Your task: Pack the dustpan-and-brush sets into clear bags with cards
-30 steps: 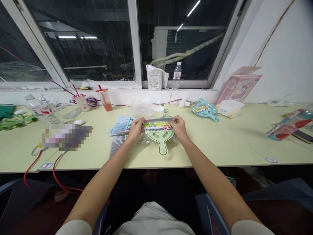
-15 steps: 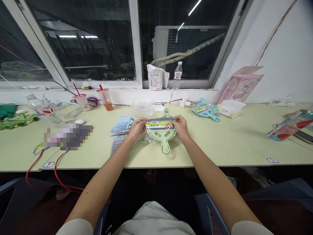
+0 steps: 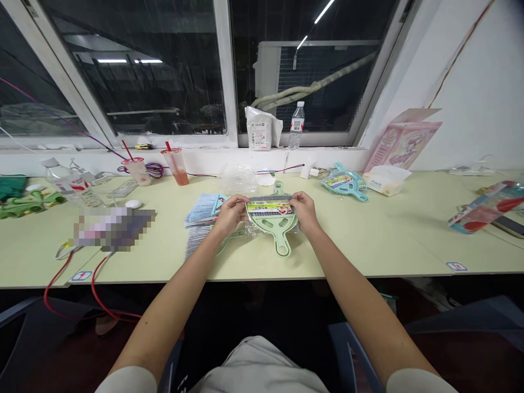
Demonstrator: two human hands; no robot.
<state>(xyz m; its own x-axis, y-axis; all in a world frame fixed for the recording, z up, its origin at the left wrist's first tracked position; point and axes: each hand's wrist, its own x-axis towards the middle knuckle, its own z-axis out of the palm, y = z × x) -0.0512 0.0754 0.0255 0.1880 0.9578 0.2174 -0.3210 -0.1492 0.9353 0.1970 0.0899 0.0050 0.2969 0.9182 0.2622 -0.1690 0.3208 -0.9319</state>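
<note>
A green mini brush and dustpan set [image 3: 278, 225] in clear plastic wrap is held at its two sides, its brush handle pointing toward me. A printed yellow label [image 3: 268, 207] runs across its bristles. My left hand [image 3: 231, 215] pinches the left edge and my right hand [image 3: 305, 212] pinches the right edge; both are closed. Left of my left hand lie a blue-bristled brush [image 3: 203, 208] and a grey-bristled brush [image 3: 198, 240], partly covered by my forearm. A wrapped blue brush and dustpan set [image 3: 344, 183] rests to the right.
Crumpled clear plastic [image 3: 239, 179] lies behind my hands. Two cups with red straws, including one with an orange drink [image 3: 177, 168], stand at the back left. A tissue pack [image 3: 386, 180] and a pink box [image 3: 403, 143] are at the back right. The table edge [image 3: 266, 280] runs in front of me.
The green set's handle has swung slightly to the right, and the set has shifted a little right between my hands. Both hands keep their pinch.
</note>
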